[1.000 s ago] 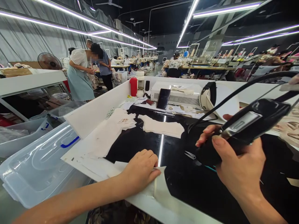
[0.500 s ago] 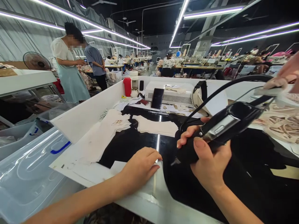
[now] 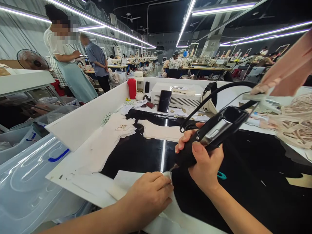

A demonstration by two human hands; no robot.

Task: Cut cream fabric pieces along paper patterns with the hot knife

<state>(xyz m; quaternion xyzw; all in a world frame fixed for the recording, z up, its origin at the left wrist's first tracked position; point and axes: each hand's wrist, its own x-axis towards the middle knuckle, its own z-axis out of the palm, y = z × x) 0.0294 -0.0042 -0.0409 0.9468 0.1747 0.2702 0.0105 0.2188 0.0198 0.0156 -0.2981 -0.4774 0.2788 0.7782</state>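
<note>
My right hand point(image 3: 203, 162) grips a black corded hand tool point(image 3: 214, 131) with a metal tip pointing down to the left. The tip touches the edge of a white fabric piece point(image 3: 126, 180) lying at the near edge of the glossy black table point(image 3: 243, 169). My left hand point(image 3: 148, 195) presses that fabric piece flat, fingers curled right beside the tool's tip. The tool's black cable point(image 3: 219, 89) loops up and away to the right.
Stacks of white fabric pieces point(image 3: 159, 131) lie further back. A phone point(image 3: 164, 101) leans on a white machine point(image 3: 177, 96) by a red bottle point(image 3: 132, 88). Teal-handled scissors point(image 3: 221, 175) lie under my wrist. Clear plastic bins point(image 3: 29, 182) stand left. Two people point(image 3: 73, 70) stand beyond; another person's hand point(image 3: 285, 76) reaches in at right.
My right hand has brought the tool down and left until its tip meets the fabric by my left fingers. My left hand slid slightly toward me. The people at back left moved.
</note>
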